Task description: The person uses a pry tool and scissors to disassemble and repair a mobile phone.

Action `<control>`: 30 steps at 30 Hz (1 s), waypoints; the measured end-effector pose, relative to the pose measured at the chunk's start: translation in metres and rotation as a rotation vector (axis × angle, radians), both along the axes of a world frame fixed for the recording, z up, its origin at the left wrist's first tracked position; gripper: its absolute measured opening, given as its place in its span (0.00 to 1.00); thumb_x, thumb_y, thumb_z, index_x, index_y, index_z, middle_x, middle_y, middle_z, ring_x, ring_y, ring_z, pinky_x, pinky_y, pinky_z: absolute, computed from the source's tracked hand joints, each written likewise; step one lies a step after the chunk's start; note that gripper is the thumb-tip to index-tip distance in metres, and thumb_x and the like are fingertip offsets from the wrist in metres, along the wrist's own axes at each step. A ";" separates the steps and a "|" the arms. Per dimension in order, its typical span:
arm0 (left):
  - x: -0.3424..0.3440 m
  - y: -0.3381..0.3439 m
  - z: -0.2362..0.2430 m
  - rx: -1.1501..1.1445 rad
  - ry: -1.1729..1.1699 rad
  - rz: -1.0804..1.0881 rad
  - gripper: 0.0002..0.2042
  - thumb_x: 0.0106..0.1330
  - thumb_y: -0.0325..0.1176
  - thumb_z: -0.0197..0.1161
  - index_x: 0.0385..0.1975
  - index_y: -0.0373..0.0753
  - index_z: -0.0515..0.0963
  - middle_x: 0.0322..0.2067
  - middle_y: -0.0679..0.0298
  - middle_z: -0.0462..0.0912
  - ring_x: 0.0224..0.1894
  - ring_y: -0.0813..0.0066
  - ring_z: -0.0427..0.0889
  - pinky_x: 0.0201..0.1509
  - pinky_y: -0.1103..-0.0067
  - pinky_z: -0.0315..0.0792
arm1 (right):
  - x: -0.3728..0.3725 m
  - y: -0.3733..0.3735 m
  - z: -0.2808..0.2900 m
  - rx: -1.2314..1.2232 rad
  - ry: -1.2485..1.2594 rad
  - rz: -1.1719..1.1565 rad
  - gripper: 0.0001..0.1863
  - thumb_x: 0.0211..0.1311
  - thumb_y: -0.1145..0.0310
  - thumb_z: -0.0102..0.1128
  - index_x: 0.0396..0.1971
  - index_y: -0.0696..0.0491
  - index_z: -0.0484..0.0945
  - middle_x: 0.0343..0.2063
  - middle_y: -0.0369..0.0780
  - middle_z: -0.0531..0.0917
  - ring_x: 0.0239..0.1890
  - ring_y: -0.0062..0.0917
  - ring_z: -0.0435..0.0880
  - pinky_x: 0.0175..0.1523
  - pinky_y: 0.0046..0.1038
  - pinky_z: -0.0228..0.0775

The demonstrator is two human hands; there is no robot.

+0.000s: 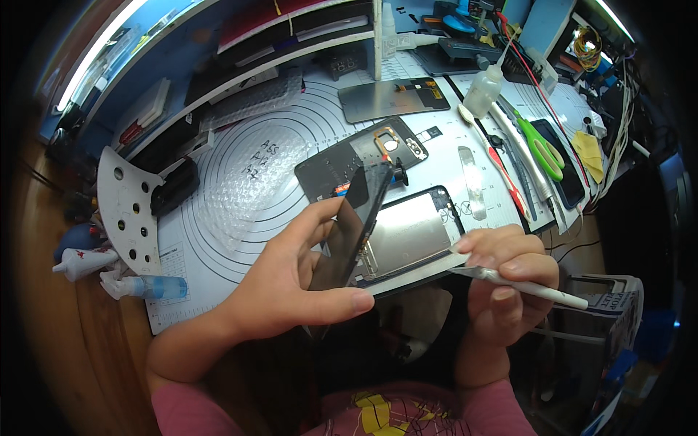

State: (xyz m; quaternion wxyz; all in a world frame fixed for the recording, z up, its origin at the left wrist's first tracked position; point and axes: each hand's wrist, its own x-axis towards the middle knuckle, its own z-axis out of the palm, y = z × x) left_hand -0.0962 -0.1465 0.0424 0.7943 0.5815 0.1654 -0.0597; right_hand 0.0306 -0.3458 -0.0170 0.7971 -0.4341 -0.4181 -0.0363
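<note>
My left hand [291, 280] grips a dark, glossy phone part [342, 243] by its edges, thumb on the near side. The part is tilted up almost edge-on, with small fittings along its rim. In my right hand [509, 276] is a slim white-handled knife [542, 291], its thin pointed blade toward the left, short of the phone part. Behind that part lies a phone frame [411, 232] with a bare silver plate inside. A dark phone back panel [331, 171] with a ring-shaped coil rests beyond it, and a grey display panel [363, 102] lies farther back.
Bubble wrap [243, 171] with handwriting covers the mat's left. To the right are a toothbrush [494, 160], green-handled scissors [545, 149], a dark phone [567, 174] and a squeeze bottle [483, 89]. A blue spray bottle [156, 287] stands at the left edge, beneath shelves [313, 47].
</note>
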 end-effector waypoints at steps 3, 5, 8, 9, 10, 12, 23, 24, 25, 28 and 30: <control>-0.002 0.003 -0.005 0.027 -0.010 -0.040 0.45 0.54 0.29 0.75 0.68 0.28 0.52 0.59 0.50 0.67 0.60 0.65 0.71 0.61 0.73 0.70 | 0.007 0.032 0.011 0.037 -0.061 0.179 0.12 0.60 0.69 0.67 0.39 0.57 0.76 0.32 0.43 0.81 0.34 0.30 0.81 0.60 0.54 0.71; -0.003 0.003 -0.009 0.052 -0.029 -0.057 0.45 0.54 0.30 0.76 0.68 0.27 0.52 0.58 0.50 0.68 0.60 0.66 0.71 0.60 0.74 0.70 | 0.013 0.044 0.009 0.072 -0.081 0.246 0.10 0.58 0.74 0.66 0.39 0.57 0.76 0.32 0.43 0.81 0.34 0.29 0.81 0.64 0.57 0.65; -0.001 0.001 -0.006 0.030 -0.018 -0.053 0.45 0.53 0.31 0.76 0.67 0.26 0.53 0.56 0.51 0.70 0.59 0.68 0.72 0.59 0.75 0.69 | 0.016 0.053 0.005 0.105 -0.069 0.293 0.10 0.56 0.79 0.62 0.38 0.58 0.76 0.31 0.44 0.81 0.33 0.28 0.80 0.67 0.59 0.61; 0.000 0.001 -0.004 0.012 -0.006 -0.047 0.45 0.53 0.32 0.77 0.67 0.27 0.54 0.55 0.52 0.70 0.58 0.69 0.72 0.59 0.75 0.69 | 0.017 0.054 0.005 0.113 -0.067 0.300 0.10 0.55 0.80 0.61 0.37 0.59 0.76 0.31 0.45 0.81 0.33 0.28 0.80 0.67 0.59 0.60; 0.000 0.001 -0.005 0.015 -0.006 -0.050 0.45 0.53 0.32 0.77 0.67 0.26 0.54 0.55 0.52 0.70 0.58 0.69 0.72 0.59 0.75 0.69 | 0.017 0.054 0.004 0.115 -0.067 0.288 0.09 0.55 0.80 0.61 0.37 0.59 0.75 0.30 0.45 0.81 0.33 0.27 0.80 0.67 0.59 0.60; 0.000 0.000 -0.006 0.020 -0.005 -0.056 0.46 0.53 0.32 0.77 0.67 0.26 0.54 0.54 0.52 0.71 0.57 0.69 0.72 0.59 0.75 0.69 | 0.017 0.055 0.002 0.120 -0.069 0.265 0.09 0.54 0.80 0.62 0.36 0.58 0.75 0.30 0.44 0.81 0.32 0.27 0.79 0.67 0.60 0.60; 0.000 0.002 -0.008 0.029 -0.023 -0.064 0.44 0.53 0.33 0.76 0.66 0.27 0.55 0.54 0.54 0.70 0.57 0.70 0.72 0.60 0.75 0.68 | 0.018 0.059 -0.002 0.094 -0.091 0.236 0.09 0.51 0.81 0.63 0.33 0.58 0.76 0.27 0.44 0.81 0.30 0.27 0.78 0.66 0.59 0.62; 0.000 0.002 -0.009 0.031 -0.026 -0.061 0.44 0.53 0.33 0.76 0.66 0.27 0.55 0.54 0.54 0.70 0.57 0.70 0.72 0.60 0.75 0.68 | 0.018 0.059 -0.002 0.091 -0.094 0.237 0.09 0.50 0.80 0.63 0.33 0.58 0.76 0.27 0.44 0.81 0.30 0.27 0.78 0.66 0.59 0.62; 0.000 0.002 -0.009 0.025 -0.025 -0.056 0.44 0.53 0.33 0.76 0.66 0.27 0.55 0.54 0.54 0.70 0.57 0.70 0.72 0.60 0.75 0.68 | 0.018 0.059 -0.002 0.090 -0.094 0.233 0.09 0.50 0.81 0.64 0.33 0.58 0.77 0.27 0.44 0.81 0.30 0.27 0.78 0.66 0.59 0.63; 0.000 0.002 -0.008 0.006 -0.020 -0.049 0.44 0.53 0.33 0.76 0.66 0.27 0.55 0.53 0.54 0.70 0.57 0.70 0.71 0.60 0.75 0.68 | 0.017 0.060 -0.002 0.087 -0.098 0.223 0.09 0.51 0.81 0.64 0.33 0.58 0.77 0.27 0.44 0.81 0.30 0.27 0.78 0.66 0.59 0.63; 0.000 0.002 -0.008 -0.009 -0.015 -0.054 0.44 0.53 0.33 0.76 0.66 0.27 0.55 0.54 0.54 0.70 0.58 0.70 0.71 0.60 0.75 0.67 | 0.017 0.061 -0.002 0.089 -0.105 0.216 0.09 0.51 0.81 0.64 0.33 0.58 0.76 0.27 0.44 0.81 0.30 0.27 0.78 0.65 0.59 0.63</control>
